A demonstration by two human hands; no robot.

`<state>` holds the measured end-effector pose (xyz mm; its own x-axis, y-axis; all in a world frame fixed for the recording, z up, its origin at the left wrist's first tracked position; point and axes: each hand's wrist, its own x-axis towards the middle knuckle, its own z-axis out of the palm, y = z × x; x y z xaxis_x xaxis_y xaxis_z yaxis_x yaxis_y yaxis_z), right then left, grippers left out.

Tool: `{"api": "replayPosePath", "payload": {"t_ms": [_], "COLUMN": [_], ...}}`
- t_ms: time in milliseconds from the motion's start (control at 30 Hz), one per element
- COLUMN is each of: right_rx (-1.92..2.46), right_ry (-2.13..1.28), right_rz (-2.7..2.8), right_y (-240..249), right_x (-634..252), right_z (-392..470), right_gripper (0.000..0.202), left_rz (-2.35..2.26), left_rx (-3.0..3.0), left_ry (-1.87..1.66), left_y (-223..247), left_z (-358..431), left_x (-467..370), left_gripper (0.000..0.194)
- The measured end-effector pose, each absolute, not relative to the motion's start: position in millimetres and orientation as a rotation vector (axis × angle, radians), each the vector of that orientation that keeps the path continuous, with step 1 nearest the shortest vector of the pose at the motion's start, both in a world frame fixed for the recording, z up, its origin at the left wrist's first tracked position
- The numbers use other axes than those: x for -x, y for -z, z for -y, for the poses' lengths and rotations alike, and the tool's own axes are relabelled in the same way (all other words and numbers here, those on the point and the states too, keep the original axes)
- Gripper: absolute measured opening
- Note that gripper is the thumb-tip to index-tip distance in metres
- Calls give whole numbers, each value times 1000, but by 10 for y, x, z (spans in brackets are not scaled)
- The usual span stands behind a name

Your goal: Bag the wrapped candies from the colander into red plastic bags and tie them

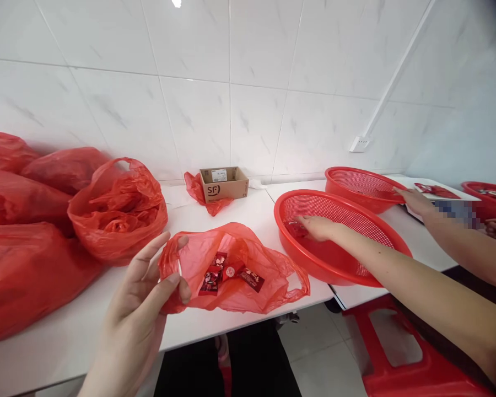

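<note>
My left hand [149, 292] grips the gathered handle side of a thin red plastic bag [248, 245], thumb and fingers closed on it. The bag lies spread on the white table with its mouth toward me. Several small dark-red wrapped packets [210, 280] and a round red one [230, 271] rest inside. To the right, my right hand [316, 227] reaches into a red perforated plastic basket [343, 275]. Its fingers are closed at a small red packet [296, 229] near the basket's left wall; the fingertips are partly hidden.
Full red bags [28, 275] and an open bag of crumpled red plastic [119, 215] stand left. A small cardboard box [227, 190] sits by the wall. Another person's hand [413, 199] is at a second basket [355, 179]. A red stool [430, 364] stands below.
</note>
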<state>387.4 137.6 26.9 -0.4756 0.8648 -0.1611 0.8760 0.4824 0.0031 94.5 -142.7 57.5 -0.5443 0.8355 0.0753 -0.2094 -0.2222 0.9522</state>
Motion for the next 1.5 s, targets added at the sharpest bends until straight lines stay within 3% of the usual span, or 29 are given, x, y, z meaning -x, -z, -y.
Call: {"api": "replayPosePath", "payload": {"t_ms": [300,433,533,633,700,800,900,967,1133,1300,1400,1500], "right_rx": [-1592,-1549,-1425,-1075,-787,-640,-884,-958,-920,-1807,-2317,-2265], "right_ry": [403,757,1244,2112,2332,1955,1248,985,1118,931,1115,1597], "right_rz": [-2426,-2473,-2630,-2566,-2431,-2595,-3056,-3254,-3467,-3534,-3213,-2845], "right_y": [-290,-496,-800,-1053,-1105,-974,-709,-554,-406,-211,74,372], "right_x": [-3834,-3922,-3893,-3692,-3462,-3062,-2759,-2682,-2930,-3423,-3586,-3606], "right_z": [-1534,-1474,-1258,-880,-595,-245,-27,96,527,879,955,983], "right_gripper": [62,42,35,35,35,34,44,51,31,20,37,51], "left_rz": [-1342,-1329,-1301,-1280,-1273,-1254,-1249,-1278,-1371,-1516,-1550,-1543], "left_rx": [-788,-789,-767,-755,-767,-816,-852,-842,-771,-748,-835,-901], "left_ry": [-1836,-1870,-1860,-1867,-1872,-1876,-1893,-1920,-1944,-1905,-1874,-1897], "left_y": [-609,-659,-686,-697,-702,-712,-695,-645,-433,-337,-261,-100], "left_z": [1374,1355,1332,1303,1293,1318,1394,1468,1687,1904,1971,1980], "left_x": [-892,-877,-874,-887,-909,-949,-957,-922,-810,-906,-1001,-1049], "left_gripper": [64,59,57,60,60,57,53,52,54,65,66,66]}}
